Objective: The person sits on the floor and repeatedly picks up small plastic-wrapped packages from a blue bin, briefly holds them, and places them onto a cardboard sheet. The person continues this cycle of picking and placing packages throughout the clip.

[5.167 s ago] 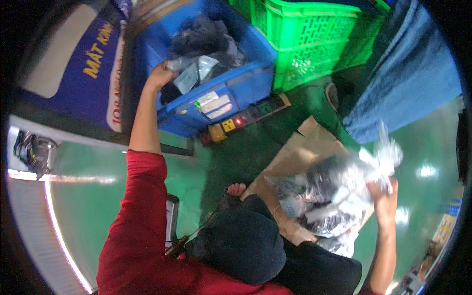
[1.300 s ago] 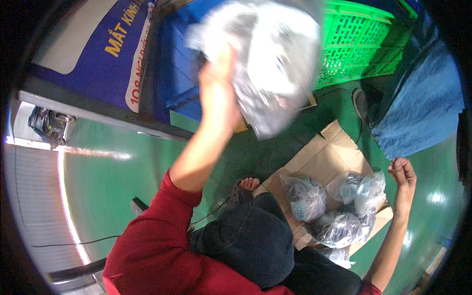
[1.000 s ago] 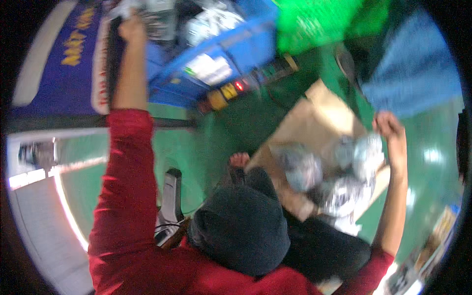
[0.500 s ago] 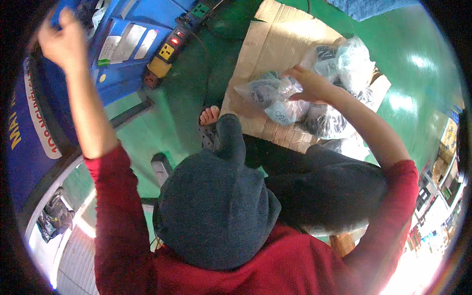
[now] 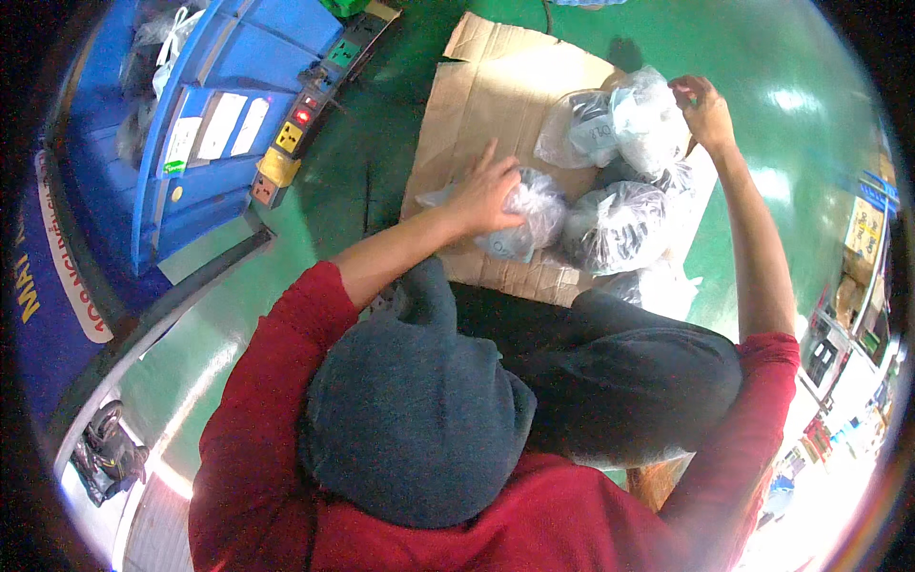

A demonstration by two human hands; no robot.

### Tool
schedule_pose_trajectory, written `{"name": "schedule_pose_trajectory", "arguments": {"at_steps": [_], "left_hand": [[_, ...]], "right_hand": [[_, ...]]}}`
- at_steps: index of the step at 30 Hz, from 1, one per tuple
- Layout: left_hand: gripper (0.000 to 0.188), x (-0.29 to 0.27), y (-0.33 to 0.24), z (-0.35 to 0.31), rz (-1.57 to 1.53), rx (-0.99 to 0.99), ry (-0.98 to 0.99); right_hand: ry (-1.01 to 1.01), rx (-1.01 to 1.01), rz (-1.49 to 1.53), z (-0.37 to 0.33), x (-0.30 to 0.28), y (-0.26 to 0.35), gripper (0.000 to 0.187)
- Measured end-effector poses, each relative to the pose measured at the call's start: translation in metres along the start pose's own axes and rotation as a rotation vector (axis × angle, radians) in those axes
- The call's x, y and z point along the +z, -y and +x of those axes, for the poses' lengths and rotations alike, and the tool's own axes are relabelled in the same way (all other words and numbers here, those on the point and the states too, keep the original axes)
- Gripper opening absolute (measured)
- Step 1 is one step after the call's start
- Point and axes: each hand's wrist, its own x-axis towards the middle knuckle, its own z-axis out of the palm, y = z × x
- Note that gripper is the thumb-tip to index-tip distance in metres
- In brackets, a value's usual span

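Observation:
My left hand (image 5: 491,197) lies over a clear plastic bag (image 5: 540,205) with dark contents and a label, its fingers spread and touching the top. On the far right, my right hand (image 5: 705,112) is beside a whitish plastic bag (image 5: 648,119). Its fingers are loosely curled but apart, and I see nothing held in them. Left of the whitish bag sits a labelled bag with dark contents (image 5: 581,129). A rounder bag (image 5: 618,227) stands nearer me, with another whitish bag (image 5: 648,289) at my leg. All rest on a flat cardboard sheet (image 5: 505,95).
A blue bin (image 5: 214,205) holding plastic bags stands at the left, papers on its side. Along it runs a power strip (image 5: 289,136) with a lit red switch. My dark-clothed leg (image 5: 620,372) borders the cardboard. Shelves with goods (image 5: 848,315) line the right.
My left hand has come from the blue bin across to the labelled bag. My right hand has left that bag and moved up and right, beside the whitish bag.

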Motion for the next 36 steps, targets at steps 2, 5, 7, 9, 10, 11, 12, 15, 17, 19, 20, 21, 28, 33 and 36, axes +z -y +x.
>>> {"name": "schedule_pose_trajectory", "arguments": {"at_steps": [2, 5, 7, 9, 10, 11, 12, 15, 17, 19, 20, 21, 28, 33, 36], "left_hand": [[0.053, 0.002, 0.001, -0.009, -0.045, 0.139, -0.047], [0.039, -0.020, -0.009, -0.024, -0.672, -0.161, -0.017], [0.034, -0.046, -0.009, -0.036, -0.905, -0.357, -0.030], [0.030, -0.084, -0.007, -0.051, -0.945, -0.461, -0.109], [0.028, -0.099, -0.012, -0.055, -1.136, -0.488, -0.188], [0.027, -0.114, -0.019, -0.060, -1.321, -0.510, -0.281], [0.025, -0.124, -0.023, -0.065, -1.506, -0.523, -0.379], [0.025, -0.152, -0.028, -0.071, -1.650, -0.391, -0.493], [0.027, -0.165, -0.035, -0.070, -1.728, -0.408, -0.556], [0.028, -0.178, -0.036, -0.077, -1.758, -0.462, -0.579], [0.028, -0.185, -0.038, -0.081, -1.773, -0.488, -0.591], [0.026, -0.193, -0.043, -0.086, -1.760, -0.458, -0.634], [0.030, -0.265, -0.055, -0.136, -1.531, -0.298, -1.139], [0.041, -0.366, -0.011, -0.173, -1.075, -0.080, -1.613], [0.039, -0.424, 0.065, -0.196, -0.973, -0.271, -1.690]], "right_hand": [[0.061, 0.022, -0.050, -0.006, 0.005, -0.018, 0.018], [0.172, 0.074, -0.124, -0.009, 0.011, -0.024, 0.022], [0.223, 0.122, -0.121, -0.008, 0.013, -0.019, 0.025], [0.195, 0.066, -0.159, -0.008, 0.011, -0.011, 0.028], [0.289, 0.092, 0.115, -0.005, 0.012, 0.002, 0.032], [0.390, 0.107, 0.394, 0.000, 0.008, 0.020, 0.036], [0.498, 0.121, 0.669, 0.002, 0.000, 0.040, 0.041], [0.806, -0.024, 1.236, -0.022, -0.029, 0.151, 0.048], [0.811, -0.133, 1.243, -0.029, -0.029, 0.190, 0.041], [0.767, -0.078, 1.143, -0.026, -0.037, 0.219, 0.039], [0.753, -0.057, 1.119, -0.023, -0.037, 0.225, 0.041], [0.741, -0.039, 1.095, -0.020, -0.036, 0.230, 0.043], [0.766, -0.189, 1.432, -0.013, -0.039, 0.235, 0.048], [0.338, 0.203, 1.090, 0.005, -0.052, 0.170, 0.044], [0.136, 0.148, 0.854, 0.023, -0.056, 0.103, 0.036]]}}
